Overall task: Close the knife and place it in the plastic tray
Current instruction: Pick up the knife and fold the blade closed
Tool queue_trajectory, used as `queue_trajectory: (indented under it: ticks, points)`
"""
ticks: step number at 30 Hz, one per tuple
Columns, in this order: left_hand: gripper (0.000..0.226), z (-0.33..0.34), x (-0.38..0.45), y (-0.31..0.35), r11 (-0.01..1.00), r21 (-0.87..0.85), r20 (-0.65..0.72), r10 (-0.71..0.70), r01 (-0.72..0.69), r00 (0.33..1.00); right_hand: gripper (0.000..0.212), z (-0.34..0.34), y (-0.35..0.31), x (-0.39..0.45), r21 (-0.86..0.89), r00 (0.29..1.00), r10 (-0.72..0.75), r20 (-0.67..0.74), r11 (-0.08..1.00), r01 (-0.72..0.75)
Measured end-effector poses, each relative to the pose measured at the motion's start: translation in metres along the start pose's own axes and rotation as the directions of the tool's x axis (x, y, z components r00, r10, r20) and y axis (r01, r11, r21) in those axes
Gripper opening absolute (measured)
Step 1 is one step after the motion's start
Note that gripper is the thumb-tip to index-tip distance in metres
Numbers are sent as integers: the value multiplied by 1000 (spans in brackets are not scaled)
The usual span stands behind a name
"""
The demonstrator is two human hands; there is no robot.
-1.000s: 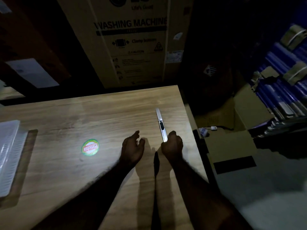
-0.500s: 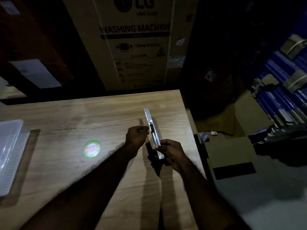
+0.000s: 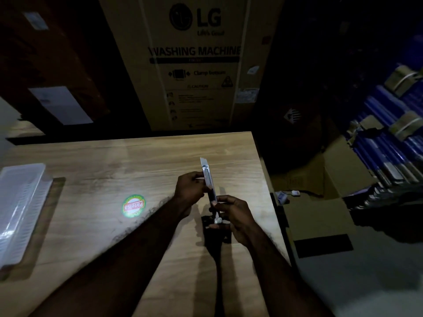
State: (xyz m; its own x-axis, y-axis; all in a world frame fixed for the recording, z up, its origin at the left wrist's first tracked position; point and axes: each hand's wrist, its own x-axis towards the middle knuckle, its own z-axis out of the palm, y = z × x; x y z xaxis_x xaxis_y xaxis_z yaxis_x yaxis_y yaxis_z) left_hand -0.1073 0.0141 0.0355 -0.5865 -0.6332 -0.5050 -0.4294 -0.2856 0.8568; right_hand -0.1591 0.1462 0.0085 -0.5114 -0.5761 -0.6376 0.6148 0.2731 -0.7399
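Fingers (image 3: 214,203) of the right hand (image 3: 233,216) were pinched shut on the lower part of the utility knife (image 3: 209,186), near its back end. The left hand (image 3: 190,191) was curled around the upper part of the handle, with its fingers pressed on the side of the metal body. Both hands held the knife up over the tabletop (image 3: 103,225), apart from the wood, and its tip pointed away from the person. A short bit of blade (image 3: 202,161) showed at the top, so the knife looked not yet closed.

The knife was long, thin and flat, with a shiny silver body. It was probably light and stiff and would not bend. The smooth metal could be slippery, so it seemed best to hold it by the flat sides and to keep skin away from the sharp tip. I think a thumb would need to push the slider back to pull the blade in, but the slider was too dark to see well.

The tabletop was pale wood with grain lines and a smooth top. A round green and red sticker (image 3: 133,205) lay flat on it, left of the hands. The plastic tray (image 3: 20,209) sat well apart at the far left edge. It was see-through, long and ribbed, and looked light.
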Motion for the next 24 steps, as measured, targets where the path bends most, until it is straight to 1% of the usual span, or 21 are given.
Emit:
queue_trajectory:
  ticks: [3,8,10,14,16,20,24]
  points:
    - [55,-5,-5,-2,1000,-3,29,2,-2,1000,8,6,-1,-2,13,1000,-7,3,1000,7]
    - [60,-10,-12,-7,1000,-5,26,13,-13,1000,18,11,3,-5,-15,999,-47,-9,999,47]
    - [56,-11,-13,-10,1000,2,35,4,-4,999,19,12,5,-7,-18,998,-65,-3,998,65]
    - [29,-14,-16,-12,999,-35,12,7,-6,1000,18,13,6,-9,-18,998,-67,-8,998,67]
    - [22,-14,-17,-12,999,-42,4,31,-30,1000,17,14,5,-10,-12,998,-62,-8,998,62]
    - [21,-16,-19,-13,998,-8,1,63,-63,998,15,16,4,-12,-28,998,-63,-18,998,62]
    - [20,-19,-19,-16,991,66,8,112,-113,994,12,18,6,-10,-59,998,-53,-27,997,51]
